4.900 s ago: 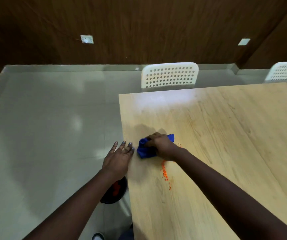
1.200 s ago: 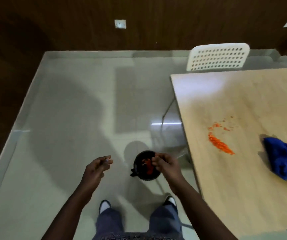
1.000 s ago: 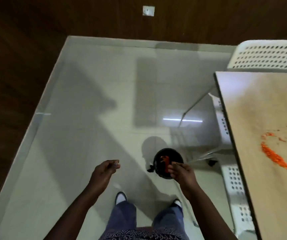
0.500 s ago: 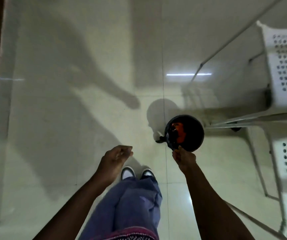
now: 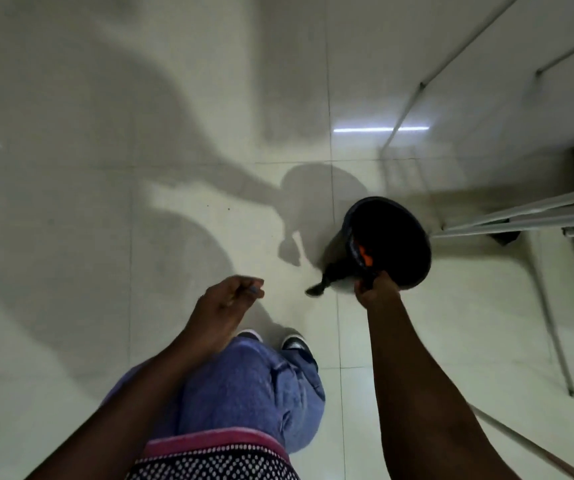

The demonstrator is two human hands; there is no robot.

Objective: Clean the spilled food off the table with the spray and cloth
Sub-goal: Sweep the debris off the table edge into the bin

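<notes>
The right hand (image 5: 375, 291) grips the near rim of a round black plastic bin (image 5: 387, 242), tilted over the pale tiled floor (image 5: 140, 220) at three o'clock; orange food scraps (image 5: 365, 258) cling inside. The left hand (image 5: 225, 301) hangs loosely curled, holding nothing.

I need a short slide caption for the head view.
Right hand grips black bin rim above tiled floor; left hand empty.

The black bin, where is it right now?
The black bin is on the tiled floor right of centre, just beyond the right hand gripping its near rim, beside white chair legs.
</notes>
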